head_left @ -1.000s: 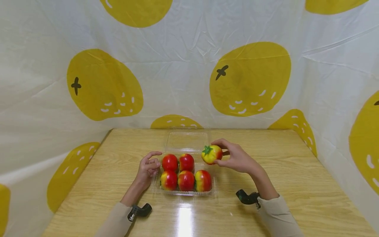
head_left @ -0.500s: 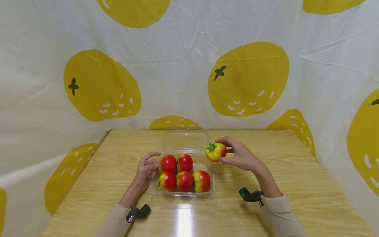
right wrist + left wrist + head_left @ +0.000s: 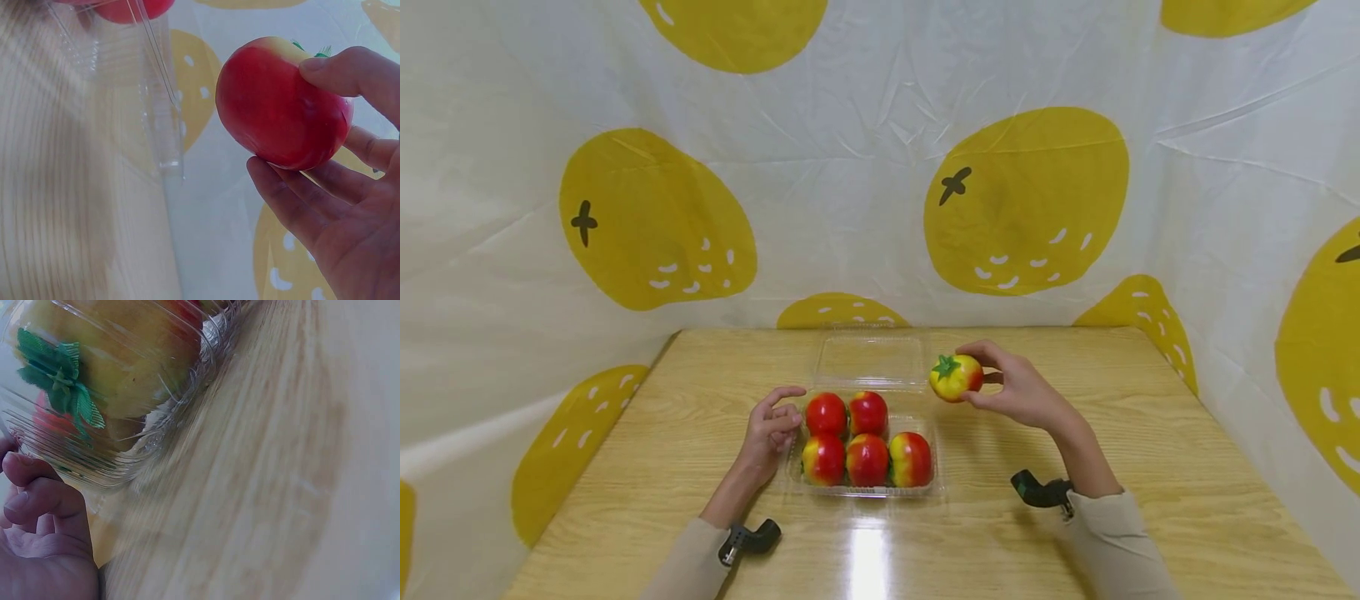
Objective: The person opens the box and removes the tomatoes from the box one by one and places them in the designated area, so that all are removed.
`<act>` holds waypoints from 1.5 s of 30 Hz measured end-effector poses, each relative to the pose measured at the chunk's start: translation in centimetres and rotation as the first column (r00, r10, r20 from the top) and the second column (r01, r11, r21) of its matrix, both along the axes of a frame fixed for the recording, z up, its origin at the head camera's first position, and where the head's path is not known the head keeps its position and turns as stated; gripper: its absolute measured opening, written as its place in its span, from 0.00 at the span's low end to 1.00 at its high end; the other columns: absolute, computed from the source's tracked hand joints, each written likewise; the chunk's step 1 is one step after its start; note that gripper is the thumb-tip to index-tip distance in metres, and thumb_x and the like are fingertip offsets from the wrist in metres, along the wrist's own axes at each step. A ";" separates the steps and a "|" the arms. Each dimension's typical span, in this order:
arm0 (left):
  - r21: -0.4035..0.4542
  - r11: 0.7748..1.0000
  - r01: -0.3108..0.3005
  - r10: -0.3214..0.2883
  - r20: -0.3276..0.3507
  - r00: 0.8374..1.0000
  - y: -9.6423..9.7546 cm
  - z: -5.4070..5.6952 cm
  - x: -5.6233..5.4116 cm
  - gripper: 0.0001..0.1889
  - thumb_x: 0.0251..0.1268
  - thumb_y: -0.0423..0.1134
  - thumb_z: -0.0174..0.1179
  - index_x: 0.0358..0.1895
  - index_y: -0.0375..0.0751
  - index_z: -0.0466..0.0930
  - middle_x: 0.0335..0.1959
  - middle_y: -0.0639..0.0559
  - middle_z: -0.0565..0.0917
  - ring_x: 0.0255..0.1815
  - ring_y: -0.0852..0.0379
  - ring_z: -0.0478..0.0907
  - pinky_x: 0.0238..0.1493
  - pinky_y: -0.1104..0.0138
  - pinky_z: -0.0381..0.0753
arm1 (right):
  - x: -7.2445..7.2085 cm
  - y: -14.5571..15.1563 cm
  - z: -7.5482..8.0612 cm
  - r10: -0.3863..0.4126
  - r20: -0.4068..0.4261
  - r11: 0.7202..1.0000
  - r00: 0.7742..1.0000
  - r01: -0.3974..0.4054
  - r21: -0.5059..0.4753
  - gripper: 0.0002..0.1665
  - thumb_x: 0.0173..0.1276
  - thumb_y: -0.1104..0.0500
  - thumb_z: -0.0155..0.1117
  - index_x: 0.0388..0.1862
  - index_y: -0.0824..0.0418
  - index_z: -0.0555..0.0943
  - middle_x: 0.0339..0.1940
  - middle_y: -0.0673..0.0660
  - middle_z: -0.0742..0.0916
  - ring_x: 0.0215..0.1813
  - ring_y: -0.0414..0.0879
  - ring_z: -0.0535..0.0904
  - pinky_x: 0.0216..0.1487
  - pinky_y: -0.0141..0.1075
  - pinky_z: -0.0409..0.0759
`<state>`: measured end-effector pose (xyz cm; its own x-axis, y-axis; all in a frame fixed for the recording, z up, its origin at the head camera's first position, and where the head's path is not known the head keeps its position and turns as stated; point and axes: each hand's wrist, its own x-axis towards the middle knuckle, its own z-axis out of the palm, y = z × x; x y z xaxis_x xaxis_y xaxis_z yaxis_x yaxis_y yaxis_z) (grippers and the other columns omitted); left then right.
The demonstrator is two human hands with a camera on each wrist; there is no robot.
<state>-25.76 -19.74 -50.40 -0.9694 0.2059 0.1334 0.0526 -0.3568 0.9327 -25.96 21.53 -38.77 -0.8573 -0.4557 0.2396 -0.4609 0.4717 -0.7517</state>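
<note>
My right hand (image 3: 1018,392) holds a red and yellow toy tomato (image 3: 956,378) between thumb and fingers, raised to the right of a clear plastic clamshell box (image 3: 863,492). Its green leafy top faces left in the head view; the right wrist view shows the red underside (image 3: 281,106). In the box several similar tomatoes (image 3: 867,460) stand in two rows, with a gap at the back right. My left hand (image 3: 769,433) rests at the box's left side, fingers loosely curled. In the left wrist view its fingers (image 3: 47,494) lie by the box's ribbed corner; firm contact is unclear.
The box's clear lid (image 3: 872,360) lies folded back toward the table's far edge. Around the wooden table (image 3: 1150,467) hangs a white curtain (image 3: 850,225) printed with yellow fruit. Black wrist devices (image 3: 1041,490) sit on both forearms.
My right hand has moved the tomato up and to the right, away from the box's back right gap. My left hand stays by the box. The head view has shifted slightly.
</note>
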 end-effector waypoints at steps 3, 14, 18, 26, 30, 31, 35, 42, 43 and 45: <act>-0.002 1.000 -0.003 0.003 -0.001 1.000 -0.1 -0.1 0.0 0.18 0.70 0.22 0.48 0.59 0.39 0.73 0.19 0.58 0.78 0.14 0.64 0.65 0.15 0.70 0.52 | 0.0 0.3 0.2 -0.010 0.015 1.000 1.000 0.010 -0.013 0.36 0.64 0.65 0.74 0.70 0.63 0.72 0.66 0.63 0.81 0.62 0.59 0.80 0.63 0.59 0.82; -0.010 1.000 -0.004 0.004 -0.009 1.000 0.0 0.0 0.0 0.18 0.69 0.22 0.49 0.59 0.40 0.74 0.19 0.58 0.78 0.14 0.65 0.66 0.15 0.73 0.54 | -0.4 1.5 0.0 -0.058 0.017 0.998 0.998 0.058 -0.021 0.36 0.64 0.64 0.75 0.69 0.64 0.72 0.66 0.64 0.80 0.63 0.58 0.79 0.64 0.56 0.81; -0.011 1.000 0.000 0.000 -0.016 1.000 0.0 -0.1 0.0 0.18 0.69 0.22 0.49 0.58 0.41 0.74 0.19 0.58 0.77 0.15 0.64 0.65 0.15 0.69 0.51 | -0.6 1.9 -0.1 -0.072 0.021 0.997 0.997 0.073 -0.025 0.36 0.64 0.64 0.75 0.69 0.64 0.72 0.66 0.64 0.80 0.63 0.57 0.79 0.64 0.53 0.81; -0.007 1.000 0.000 0.000 -0.037 0.999 0.0 -0.2 -0.1 0.19 0.68 0.22 0.48 0.58 0.40 0.73 0.20 0.58 0.77 0.15 0.65 0.65 0.15 0.69 0.50 | -0.6 2.8 -0.1 -0.108 0.028 0.994 0.994 0.108 -0.015 0.36 0.65 0.62 0.75 0.70 0.65 0.71 0.67 0.65 0.79 0.64 0.58 0.78 0.66 0.53 0.81; 0.004 1.000 0.006 -0.006 -0.048 0.999 0.1 -0.3 -0.1 0.19 0.67 0.21 0.49 0.58 0.39 0.73 0.19 0.58 0.77 0.16 0.63 0.63 0.16 0.66 0.48 | -0.6 3.1 -0.1 -0.122 0.007 0.992 0.993 0.122 -0.015 0.36 0.65 0.62 0.75 0.69 0.65 0.71 0.67 0.66 0.80 0.63 0.58 0.78 0.64 0.40 0.83; 0.006 1.000 0.008 -0.008 -0.052 0.999 0.1 -0.3 -0.1 0.19 0.67 0.21 0.49 0.58 0.38 0.73 0.19 0.58 0.77 0.16 0.62 0.63 0.16 0.65 0.47 | -0.6 3.2 -0.1 -0.123 0.006 0.992 0.992 0.123 -0.019 0.36 0.66 0.63 0.75 0.69 0.65 0.71 0.67 0.66 0.80 0.63 0.58 0.78 0.63 0.37 0.83; 0.015 1.000 0.020 -0.019 -0.070 0.997 0.2 -0.3 -0.1 0.20 0.67 0.20 0.48 0.59 0.38 0.73 0.19 0.57 0.76 0.16 0.61 0.62 0.16 0.64 0.47 | -0.5 3.6 0.0 -0.134 0.004 0.990 0.991 0.134 -0.033 0.35 0.65 0.64 0.75 0.69 0.66 0.71 0.67 0.67 0.80 0.64 0.59 0.78 0.61 0.31 0.81; -0.004 1.000 0.026 -0.026 -0.086 0.996 0.0 -0.4 0.0 0.19 0.68 0.21 0.48 0.60 0.35 0.70 0.20 0.58 0.76 0.16 0.63 0.63 0.16 0.65 0.46 | -0.5 4.1 0.0 -0.139 0.012 0.988 0.990 0.140 -0.060 0.35 0.66 0.64 0.74 0.69 0.67 0.70 0.67 0.68 0.79 0.65 0.62 0.77 0.59 0.24 0.79; -0.009 1.000 0.029 -0.030 -0.087 0.996 -0.1 -0.4 0.0 0.19 0.68 0.21 0.48 0.60 0.34 0.70 0.21 0.58 0.77 0.16 0.63 0.63 0.16 0.64 0.46 | -0.5 4.1 0.0 -0.139 0.016 0.988 0.990 0.140 -0.065 0.35 0.66 0.64 0.74 0.69 0.67 0.70 0.67 0.68 0.79 0.65 0.61 0.77 0.58 0.23 0.78; -0.017 0.999 0.029 -0.030 -0.085 0.996 -0.1 -0.4 0.0 0.19 0.69 0.21 0.47 0.61 0.33 0.69 0.21 0.58 0.77 0.16 0.64 0.64 0.17 0.63 0.46 | -0.6 4.2 -0.2 -0.139 0.019 0.987 0.990 0.140 -0.081 0.35 0.66 0.64 0.74 0.69 0.67 0.70 0.67 0.68 0.79 0.65 0.59 0.77 0.58 0.22 0.78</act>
